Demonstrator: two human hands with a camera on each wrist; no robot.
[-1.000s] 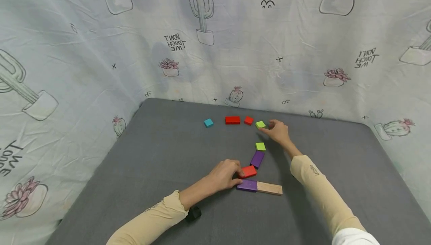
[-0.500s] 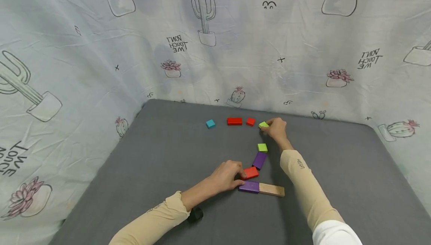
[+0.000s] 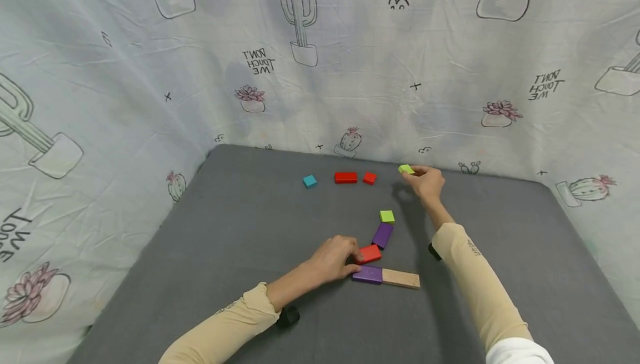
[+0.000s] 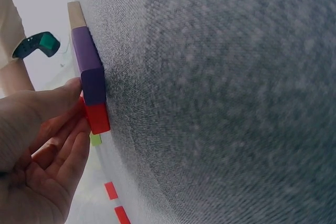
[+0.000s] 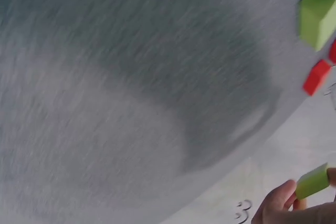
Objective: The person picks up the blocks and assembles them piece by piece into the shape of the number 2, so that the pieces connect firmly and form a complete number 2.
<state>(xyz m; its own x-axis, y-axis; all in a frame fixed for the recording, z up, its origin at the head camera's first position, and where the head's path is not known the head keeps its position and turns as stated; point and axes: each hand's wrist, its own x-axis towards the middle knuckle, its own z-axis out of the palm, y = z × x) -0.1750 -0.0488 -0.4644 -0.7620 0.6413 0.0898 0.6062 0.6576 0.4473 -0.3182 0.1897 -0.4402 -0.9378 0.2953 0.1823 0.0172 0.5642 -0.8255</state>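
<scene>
Up off the grey surface near the back, my right hand (image 3: 426, 184) pinches a lime-green block (image 3: 406, 169) between thumb and fingers. The right wrist view shows this held block (image 5: 312, 181) at its lower right. My left hand (image 3: 334, 261) rests at the left ends of two blocks, its thumb at the purple block (image 3: 367, 275) and fingertips at the red block (image 3: 370, 253). A wooden block (image 3: 401, 279) adjoins that purple one end to end. Beyond the red block lie a second purple block (image 3: 382, 236) and another lime-green block (image 3: 387, 217).
Along the back lie a blue block (image 3: 310, 181), a long red block (image 3: 345, 178) and a small red block (image 3: 369, 178). Behind the grey surface (image 3: 240, 214) hangs a cactus-print cloth (image 3: 360, 47).
The right hand has taken hold of the lime-green block beside the small red one, lifted it and carried it back and to the right. My left hand has stayed in place.
</scene>
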